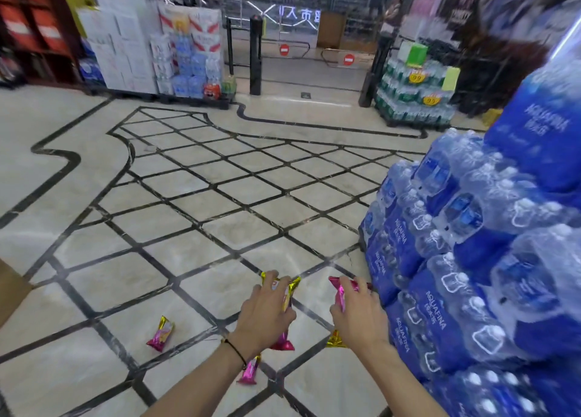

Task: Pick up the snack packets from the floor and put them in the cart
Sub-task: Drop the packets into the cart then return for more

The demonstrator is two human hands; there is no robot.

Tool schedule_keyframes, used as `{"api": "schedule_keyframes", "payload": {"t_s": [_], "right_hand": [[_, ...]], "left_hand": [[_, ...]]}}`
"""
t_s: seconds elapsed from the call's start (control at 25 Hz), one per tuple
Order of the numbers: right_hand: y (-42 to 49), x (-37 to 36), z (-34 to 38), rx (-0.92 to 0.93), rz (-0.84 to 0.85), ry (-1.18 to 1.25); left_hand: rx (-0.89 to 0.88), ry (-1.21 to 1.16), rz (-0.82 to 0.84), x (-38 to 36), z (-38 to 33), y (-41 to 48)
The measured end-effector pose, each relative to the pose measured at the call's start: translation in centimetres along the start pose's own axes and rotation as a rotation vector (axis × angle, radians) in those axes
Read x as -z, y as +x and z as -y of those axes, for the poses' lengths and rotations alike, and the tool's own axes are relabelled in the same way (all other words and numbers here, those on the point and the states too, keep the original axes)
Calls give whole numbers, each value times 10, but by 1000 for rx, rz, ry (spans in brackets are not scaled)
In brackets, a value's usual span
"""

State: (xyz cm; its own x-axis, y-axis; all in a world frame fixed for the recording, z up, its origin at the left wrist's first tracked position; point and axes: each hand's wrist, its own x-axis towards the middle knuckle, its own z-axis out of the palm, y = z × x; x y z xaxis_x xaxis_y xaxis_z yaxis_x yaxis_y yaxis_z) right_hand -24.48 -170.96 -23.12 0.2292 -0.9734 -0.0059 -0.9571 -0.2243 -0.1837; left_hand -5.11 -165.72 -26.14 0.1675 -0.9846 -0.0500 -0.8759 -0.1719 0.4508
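Head view showed a gold-ended foil snack packet (290, 289) gripped in the left hand's (267, 309) curled fingers and a pink foil snack packet (339, 294) gripped by the right hand (358, 312), both low over the marble-tiled floor (188, 250). A pink-and-gold foil packet (161, 333) lay loose to the left. Pickup looked under way; next probably lift both and find the cart, out of view.

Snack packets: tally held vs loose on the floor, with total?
Held: 2 (gold-ended packet, upper pink packet)
Loose on floor: 4 (far-left packet, nearest pink packet, pink end mid-floor, gold end at right; last two partly hidden)
Total: 6
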Motion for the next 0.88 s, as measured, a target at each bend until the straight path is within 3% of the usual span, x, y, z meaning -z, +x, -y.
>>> {"api": "schedule_keyframes", "payload": {"t_s": [0.24,0.56,0.88], "right_hand": [[-19,43,-15,-66,-32,-29],[-84,69,-29,-315,-136,-56],[-221,81,-55,-727,-151,-102]], "left_hand": [[-81,-12,-24,25,-47,6],[-351,9,65,30,-84,-3],[-714,-61,215,-5,-155,-61]]}}
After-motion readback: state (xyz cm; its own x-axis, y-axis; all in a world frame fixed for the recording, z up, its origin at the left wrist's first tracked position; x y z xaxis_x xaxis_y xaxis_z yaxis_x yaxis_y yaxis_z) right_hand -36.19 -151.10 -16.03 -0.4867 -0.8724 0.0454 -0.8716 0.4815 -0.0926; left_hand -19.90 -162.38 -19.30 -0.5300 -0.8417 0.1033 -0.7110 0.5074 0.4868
